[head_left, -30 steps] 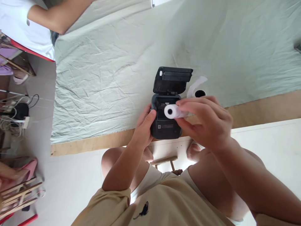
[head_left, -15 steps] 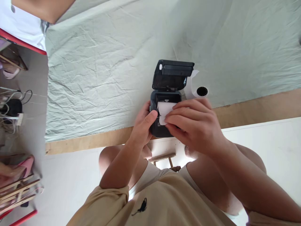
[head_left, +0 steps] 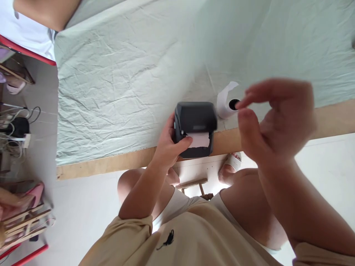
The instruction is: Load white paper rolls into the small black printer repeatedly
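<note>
Near the front edge of the cloth-covered table, my left hand (head_left: 170, 146) grips a dark small printer (head_left: 196, 116) by its left side, thumb on its front. The printer's lid is mostly lowered, and white paper (head_left: 200, 140) sticks out below it, beside my thumb. My right hand (head_left: 277, 118) is raised to the right, blurred, off the printer, with thumb and forefinger close together near the paper roll; whether anything is between them cannot be made out. The white paper roll (head_left: 224, 107) with a dark core stands just right of the printer, its loose end curling up.
Pale green wrinkled cloth (head_left: 119, 85) covers the table, with a bare wooden edge (head_left: 105, 166) along the front. At the upper left a brown object (head_left: 46, 13) lies over white material. Cables (head_left: 16, 125) and a wooden rack (head_left: 24, 225) are on the left. My knees are below the edge.
The printer's lid has swung down over the body. My right hand has let go of the paper and moved up and to the right. My left hand still holds the printer.
</note>
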The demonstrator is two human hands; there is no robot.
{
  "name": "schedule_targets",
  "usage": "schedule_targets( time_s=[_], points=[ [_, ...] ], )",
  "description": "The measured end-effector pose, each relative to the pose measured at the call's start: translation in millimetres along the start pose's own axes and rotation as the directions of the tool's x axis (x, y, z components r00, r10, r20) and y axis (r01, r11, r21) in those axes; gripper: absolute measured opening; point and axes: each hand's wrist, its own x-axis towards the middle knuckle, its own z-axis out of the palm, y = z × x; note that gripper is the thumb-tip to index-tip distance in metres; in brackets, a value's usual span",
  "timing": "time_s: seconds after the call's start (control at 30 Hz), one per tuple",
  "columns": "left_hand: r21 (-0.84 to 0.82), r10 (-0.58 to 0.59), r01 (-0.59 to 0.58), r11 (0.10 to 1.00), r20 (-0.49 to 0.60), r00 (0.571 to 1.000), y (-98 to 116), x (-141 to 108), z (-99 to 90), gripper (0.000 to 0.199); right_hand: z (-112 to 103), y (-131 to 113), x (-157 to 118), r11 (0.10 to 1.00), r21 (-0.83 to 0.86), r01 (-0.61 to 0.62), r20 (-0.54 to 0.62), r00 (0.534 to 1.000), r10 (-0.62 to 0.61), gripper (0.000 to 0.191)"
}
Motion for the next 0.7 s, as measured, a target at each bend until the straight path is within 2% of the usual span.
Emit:
schedule_targets(
  time_s=[0.13, 0.33, 0.5, 0.7],
  points=[
    [-0.035, -0.009, 0.011, 0.999, 0.06, 0.998, 2.1, -1.3, -0.3, 0.084, 12.9, 2.2, -4.2, 0.994, 0.088, -0.071, 0.044, 0.997, 0.067, 0.032],
    [-0.022, 0.02, -0.018, 1.0, 0.112, 0.993, 3.1, -0.3, 0.9, 0.07, 21.4, 12.4, -16.2, 0.956, 0.248, -0.155, 0.091, 0.986, 0.136, 0.051],
    [-0.028, 0.031, -0.028, 0.999, 0.109, 0.994, 2.6, 1.1, 0.6, 0.063, 22.1, 13.1, -11.4, 0.951, 0.224, -0.212, 0.158, 0.971, 0.179, 0.049],
    [-0.078, 0.081, -0.073, 0.994, 0.101, 0.992, -2.3, 1.0, -1.4, 0.062, 21.8, 14.5, -9.0, 0.961, 0.206, -0.187, 0.172, 0.973, 0.152, 0.043]
  ],
)
